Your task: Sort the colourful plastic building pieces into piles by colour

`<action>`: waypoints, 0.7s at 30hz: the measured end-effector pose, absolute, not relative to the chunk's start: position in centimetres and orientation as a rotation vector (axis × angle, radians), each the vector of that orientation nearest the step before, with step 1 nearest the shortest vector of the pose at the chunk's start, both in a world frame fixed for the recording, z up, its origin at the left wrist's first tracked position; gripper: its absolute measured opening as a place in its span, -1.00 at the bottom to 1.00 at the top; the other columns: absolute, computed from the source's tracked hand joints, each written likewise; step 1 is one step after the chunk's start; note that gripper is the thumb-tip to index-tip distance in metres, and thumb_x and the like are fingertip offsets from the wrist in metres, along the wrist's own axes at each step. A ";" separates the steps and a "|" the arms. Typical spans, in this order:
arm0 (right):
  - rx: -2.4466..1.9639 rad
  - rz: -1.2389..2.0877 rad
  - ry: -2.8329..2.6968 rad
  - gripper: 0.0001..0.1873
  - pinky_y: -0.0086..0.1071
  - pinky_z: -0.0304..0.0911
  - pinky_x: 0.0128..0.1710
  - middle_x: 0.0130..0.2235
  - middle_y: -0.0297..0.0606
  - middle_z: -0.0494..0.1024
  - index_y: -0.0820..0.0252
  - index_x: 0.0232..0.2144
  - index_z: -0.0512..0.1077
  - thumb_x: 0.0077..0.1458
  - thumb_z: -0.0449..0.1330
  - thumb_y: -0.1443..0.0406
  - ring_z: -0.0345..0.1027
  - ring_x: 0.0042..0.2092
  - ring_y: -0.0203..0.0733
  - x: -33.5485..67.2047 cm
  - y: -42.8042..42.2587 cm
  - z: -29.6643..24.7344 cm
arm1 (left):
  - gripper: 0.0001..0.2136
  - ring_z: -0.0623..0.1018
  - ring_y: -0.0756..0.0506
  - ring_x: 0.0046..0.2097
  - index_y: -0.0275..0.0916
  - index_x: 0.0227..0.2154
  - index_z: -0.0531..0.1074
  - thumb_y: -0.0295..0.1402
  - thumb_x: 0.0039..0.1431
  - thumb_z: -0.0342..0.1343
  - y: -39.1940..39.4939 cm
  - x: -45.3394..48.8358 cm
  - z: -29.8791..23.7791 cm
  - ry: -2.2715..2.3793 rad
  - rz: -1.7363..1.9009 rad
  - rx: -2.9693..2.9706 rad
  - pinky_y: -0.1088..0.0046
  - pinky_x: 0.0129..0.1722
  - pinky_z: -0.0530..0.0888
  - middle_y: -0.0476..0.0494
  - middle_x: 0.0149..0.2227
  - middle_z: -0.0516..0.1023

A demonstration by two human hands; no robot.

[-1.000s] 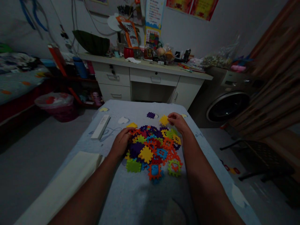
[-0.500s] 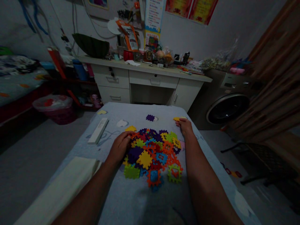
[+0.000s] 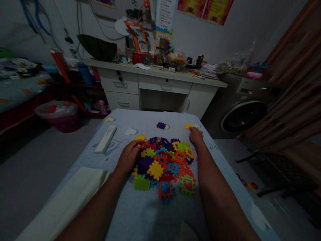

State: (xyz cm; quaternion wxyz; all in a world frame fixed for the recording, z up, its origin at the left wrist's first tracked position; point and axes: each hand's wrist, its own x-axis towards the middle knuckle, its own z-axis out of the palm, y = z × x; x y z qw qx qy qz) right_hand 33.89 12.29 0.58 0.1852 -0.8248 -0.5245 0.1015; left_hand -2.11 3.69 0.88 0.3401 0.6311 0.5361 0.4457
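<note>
A heap of interlocking plastic building tiles (image 3: 164, 164) in purple, yellow, orange, green, blue and red lies on the cloth-covered table. My left hand (image 3: 129, 155) rests against the heap's left edge, fingers loosely bent, with some fingertips hidden among the tiles. Just beyond its fingertips lies a yellow tile (image 3: 140, 137). My right hand (image 3: 197, 135) is past the heap's far right side, one finger stretched to the edge of a small yellow tile (image 3: 188, 126) lying on the cloth. It appears to hold nothing. A purple tile (image 3: 161, 126) lies alone beyond the heap.
A long white box (image 3: 105, 140) lies on the table's left, with a folded pale cloth (image 3: 75, 190) nearer me. Beyond the table stands a cluttered white desk (image 3: 164, 83). A washing machine (image 3: 240, 107) stands at the right and a pink bin (image 3: 59, 117) at the left.
My right hand has let go of the small yellow tile and drawn back slightly, leaving it on the cloth. My left hand has stayed at the heap.
</note>
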 end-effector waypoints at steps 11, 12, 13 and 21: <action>-2.280 0.284 -1.685 -0.40 -0.06 0.01 0.25 0.29 -0.31 0.29 -0.04 0.21 0.32 0.15 -0.07 0.40 0.08 0.29 -0.01 34.0 12.4 0.4 | -0.63 0.52 -0.25 0.01 -0.19 -0.13 0.52 -0.15 0.17 -0.07 3.6 -2.1 1.0 1.395 1.152 1.654 0.14 0.08 0.41 -0.16 -0.06 0.59; -2.292 0.266 -1.694 -0.40 -0.06 0.01 0.25 0.30 -0.30 0.27 -0.04 0.21 0.32 0.15 -0.06 0.40 0.06 0.29 -0.01 33.9 12.4 0.4 | -0.63 0.51 -0.25 0.02 -0.19 -0.14 0.52 -0.15 0.17 -0.07 3.6 -2.1 1.0 1.395 1.155 1.655 0.13 0.09 0.40 -0.16 -0.06 0.59; -2.307 0.245 -1.694 -0.40 -0.07 0.01 0.25 0.32 -0.29 0.24 -0.04 0.21 0.32 0.15 -0.06 0.40 0.05 0.30 0.00 33.8 12.3 0.4 | -0.64 0.51 -0.25 0.03 -0.18 -0.14 0.52 -0.15 0.17 -0.07 3.6 -2.1 0.9 1.394 1.156 1.659 0.13 0.10 0.39 -0.16 -0.06 0.59; -2.372 0.222 -1.670 -0.42 -0.08 0.09 0.17 0.25 -0.18 0.27 -0.11 0.20 0.33 0.18 -0.05 0.39 0.16 0.20 0.07 33.0 12.0 1.1 | -0.63 0.52 -0.24 0.02 -0.17 -0.11 0.52 -0.14 0.20 -0.07 3.6 -2.1 0.7 1.388 1.142 1.652 0.14 0.10 0.40 -0.15 -0.06 0.59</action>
